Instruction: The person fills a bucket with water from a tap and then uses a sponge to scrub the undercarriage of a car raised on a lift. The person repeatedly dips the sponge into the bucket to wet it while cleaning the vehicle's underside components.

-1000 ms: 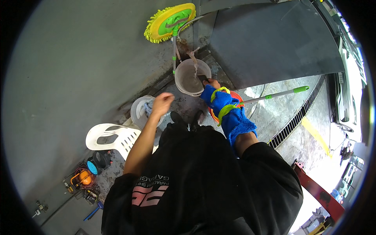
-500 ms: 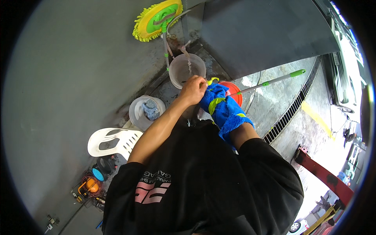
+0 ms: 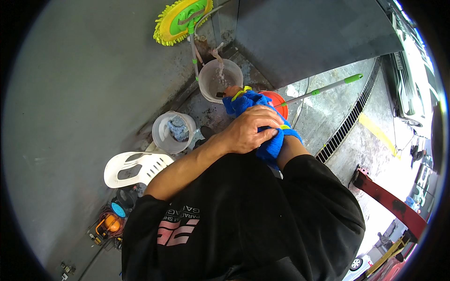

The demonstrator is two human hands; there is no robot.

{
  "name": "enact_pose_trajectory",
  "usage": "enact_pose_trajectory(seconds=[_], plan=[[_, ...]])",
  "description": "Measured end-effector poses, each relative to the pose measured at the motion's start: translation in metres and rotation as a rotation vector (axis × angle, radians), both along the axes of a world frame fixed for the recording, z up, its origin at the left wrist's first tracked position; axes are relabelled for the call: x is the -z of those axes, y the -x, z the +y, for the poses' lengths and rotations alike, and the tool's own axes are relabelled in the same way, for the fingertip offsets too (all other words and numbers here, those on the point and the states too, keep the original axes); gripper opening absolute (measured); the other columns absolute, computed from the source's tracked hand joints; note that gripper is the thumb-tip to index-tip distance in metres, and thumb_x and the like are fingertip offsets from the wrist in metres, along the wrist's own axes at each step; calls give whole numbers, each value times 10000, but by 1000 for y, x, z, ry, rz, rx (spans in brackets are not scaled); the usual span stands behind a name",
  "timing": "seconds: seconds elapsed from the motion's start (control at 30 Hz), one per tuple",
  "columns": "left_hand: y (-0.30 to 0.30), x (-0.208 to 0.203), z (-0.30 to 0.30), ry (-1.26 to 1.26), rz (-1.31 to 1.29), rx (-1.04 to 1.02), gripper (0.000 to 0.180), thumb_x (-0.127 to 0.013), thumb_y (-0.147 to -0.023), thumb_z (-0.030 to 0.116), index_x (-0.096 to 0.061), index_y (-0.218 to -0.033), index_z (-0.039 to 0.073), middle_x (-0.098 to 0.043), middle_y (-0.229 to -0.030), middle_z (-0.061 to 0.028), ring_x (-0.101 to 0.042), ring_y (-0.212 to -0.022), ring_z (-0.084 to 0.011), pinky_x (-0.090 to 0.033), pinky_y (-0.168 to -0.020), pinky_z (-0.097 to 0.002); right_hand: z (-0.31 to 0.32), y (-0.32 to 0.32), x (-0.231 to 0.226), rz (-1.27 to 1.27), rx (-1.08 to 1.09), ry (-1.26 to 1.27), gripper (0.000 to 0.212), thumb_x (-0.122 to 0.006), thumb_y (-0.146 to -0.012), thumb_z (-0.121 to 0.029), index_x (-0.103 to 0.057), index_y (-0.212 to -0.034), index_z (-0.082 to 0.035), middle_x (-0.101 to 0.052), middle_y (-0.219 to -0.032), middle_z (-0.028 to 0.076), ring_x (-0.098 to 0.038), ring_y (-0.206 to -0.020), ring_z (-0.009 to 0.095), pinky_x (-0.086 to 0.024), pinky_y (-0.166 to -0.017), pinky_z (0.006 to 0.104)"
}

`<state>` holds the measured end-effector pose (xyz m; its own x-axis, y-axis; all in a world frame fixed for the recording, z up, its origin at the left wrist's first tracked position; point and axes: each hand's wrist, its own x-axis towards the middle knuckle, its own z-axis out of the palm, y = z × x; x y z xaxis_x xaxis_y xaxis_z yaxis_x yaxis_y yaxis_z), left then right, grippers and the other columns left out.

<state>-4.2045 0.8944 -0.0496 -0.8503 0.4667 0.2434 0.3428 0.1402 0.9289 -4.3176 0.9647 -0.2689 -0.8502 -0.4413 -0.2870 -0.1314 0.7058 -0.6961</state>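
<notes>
A blue towel-like cloth (image 3: 246, 102) with yellow-green bands is wrapped along my right forearm. My left hand (image 3: 253, 129) lies across it, fingers curled over the cloth and a band. Beyond the cloth's far end, my right hand (image 3: 232, 92) partly shows at the rim of a whitish bucket (image 3: 204, 84); its fingers are too small and covered to read. A small dark piece beside them cannot be made out. Water (image 3: 221, 72) pours from a tap (image 3: 216, 50) into this bucket. Right of the cloth stands a red bucket (image 3: 281, 104), partly hidden.
Another white bucket (image 3: 159, 136) holds a grey-blue cloth (image 3: 178, 128). A white plastic chair (image 3: 138, 169) stands left. A yellow-green mop (image 3: 180, 21) leans on the wall; a green-ended pole (image 3: 328, 88) rises from the red bucket. A floor drain grate (image 3: 351, 117) runs at right.
My left hand has moved from the cloth's far end back toward me, onto its middle. My right hand now shows at the bucket, with the cloth's far end shifted left.
</notes>
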Motion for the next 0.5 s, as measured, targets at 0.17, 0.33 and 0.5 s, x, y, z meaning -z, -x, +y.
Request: enact_pose_trajectory(seconds=[0.17, 0.33, 0.5], plan=[[-39, 2, -9, -351, -295, -170, 141, -526, -906, 14, -630, -1000, -1, -658, -1073, -132, -620, -1039, -250, -457, -953, -367, -11, 36, 1, -28, 30, 52, 322, -652, -777, -282, -683, -1035, -92, -685, -888, 178, -665, -888, 327, -508, -797, 395], [-32, -2, 3, -729, -500, -348, 289, -376, -984, 169, -565, -866, -16, -624, -877, -136, -604, -947, -231, -443, -923, -349, -24, 68, -3, -114, -3, 98, 329, -663, -768, -281, -682, -1035, -90, -685, -881, 176, -665, -888, 327, -508, -798, 395], [-16, -21, 17, -494, -313, -274, 360, -373, -960, 202, -446, -647, 40, -451, -645, -45, -445, -613, -150, -396, -605, -291, -43, 80, -8, -307, 108, 189, 344, -677, -756, -268, -677, -1049, -86, -685, -891, 173, -663, -896, 320, -505, -810, 390]])
